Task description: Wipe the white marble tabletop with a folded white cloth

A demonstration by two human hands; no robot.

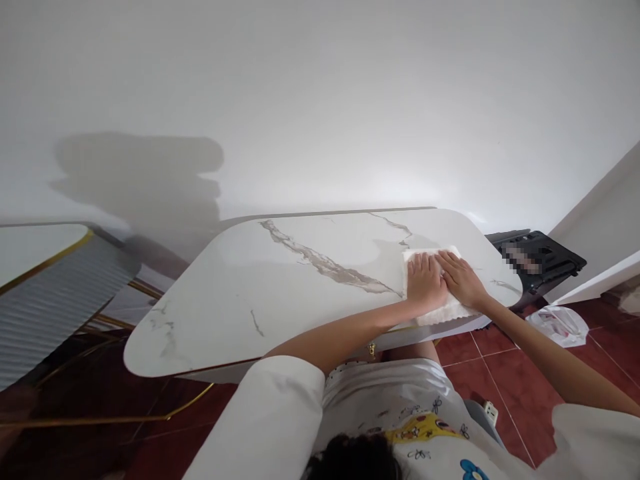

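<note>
Fingers (424, 263) slightly spread, left hand (428, 284) and right hand (465, 281) lie on cloth (444, 313), likely light and soft, best gripped by its edges

The white wall (330, 100) is brightly lit above the marble-patterned tabletop (225, 287), a grey shadow (140, 167) is cast at left, and the lower-left floor tiles (155, 443) are dimmed.

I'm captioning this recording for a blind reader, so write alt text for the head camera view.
Left hand and right hand lie side by side on a white cloth, towards the right end of a white, marble-patterned table. Behind is a pale wall; below, a red tiled floor.
</note>
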